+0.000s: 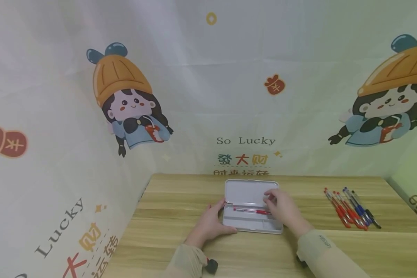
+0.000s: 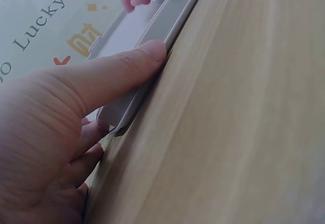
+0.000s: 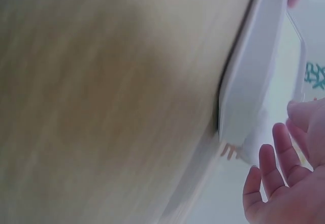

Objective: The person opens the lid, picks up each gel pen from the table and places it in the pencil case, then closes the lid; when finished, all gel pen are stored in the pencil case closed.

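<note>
Head cam: the pencil case sits on the wood-grain table, lid raised at the back. 1 red pen w/ a clear barrel lies in the rear compartment, running L–R, its R end meeting the outline of my R hand. Front section has a divider twd the R. My L hand has the case by its L end, thumb at the front corner, fingers up the side nr the hinge. My R hand is over the R side, in front of the lid, fingers loosely bent; can't tell if a fingertip touches the lid. Off to the R, well apart from the case, a loose bunch on the table: red pens, blue pens & a black pen. Printed cloth behind, "So Lucky" etc.

L wrist cam: my L thumb lies across the case's long front wall, tip nr the upper edge; other fingers curl in at the end, partly hidden, so the case is pinched betw. them. R fingertips hang over the tray, up top.

R wrist cam: R hand palm side showing, fingers apart & slightly curled, by the case's end wall, nothing in the grasp. Blurry bit of L hand, top R corner. Inside of case hidden here.
</note>
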The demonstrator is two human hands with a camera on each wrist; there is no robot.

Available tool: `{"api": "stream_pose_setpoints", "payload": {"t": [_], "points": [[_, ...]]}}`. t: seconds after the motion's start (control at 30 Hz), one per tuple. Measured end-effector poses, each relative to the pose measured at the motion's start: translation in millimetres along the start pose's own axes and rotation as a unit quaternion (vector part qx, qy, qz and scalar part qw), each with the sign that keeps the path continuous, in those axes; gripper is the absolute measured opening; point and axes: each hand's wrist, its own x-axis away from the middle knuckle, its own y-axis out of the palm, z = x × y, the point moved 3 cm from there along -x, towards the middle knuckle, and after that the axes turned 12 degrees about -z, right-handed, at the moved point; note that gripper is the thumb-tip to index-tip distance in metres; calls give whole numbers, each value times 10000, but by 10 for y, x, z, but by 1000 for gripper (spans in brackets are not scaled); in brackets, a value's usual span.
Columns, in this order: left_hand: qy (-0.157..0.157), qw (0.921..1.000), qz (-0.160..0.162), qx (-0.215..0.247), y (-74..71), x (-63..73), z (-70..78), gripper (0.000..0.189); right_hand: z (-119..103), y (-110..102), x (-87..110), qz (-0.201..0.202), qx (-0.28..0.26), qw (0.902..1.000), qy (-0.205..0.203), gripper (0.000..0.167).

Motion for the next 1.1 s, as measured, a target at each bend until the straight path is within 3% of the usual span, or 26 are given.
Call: {"api": "stream_pose_setpoints", "payload": {"t": [0.13, 0.4, 0.57, 0.8, 1.1], "points": [[25, 10000, 2, 1, -1, -1, 4, 126, 71, -94, 36, 299, -314, 9991, 14, 28], [90, 10000, -20, 25, 2, 12, 23, 125, 298, -276, 158, 1086, -451, 9930, 137, 36], [66, 9999, 48, 67, -11, 23, 13, 125, 448, -394, 238, 1355, -499, 9890, 304, 38], [128, 9999, 31, 5, -14, 6, 5, 124, 598, -606, 424, 1996, 49, 9783, 554, 38], [105, 9999, 32, -15, -5, 11, 5, 126, 940, -782, 630, 2047, 87, 9726, 1100, 49]]}}
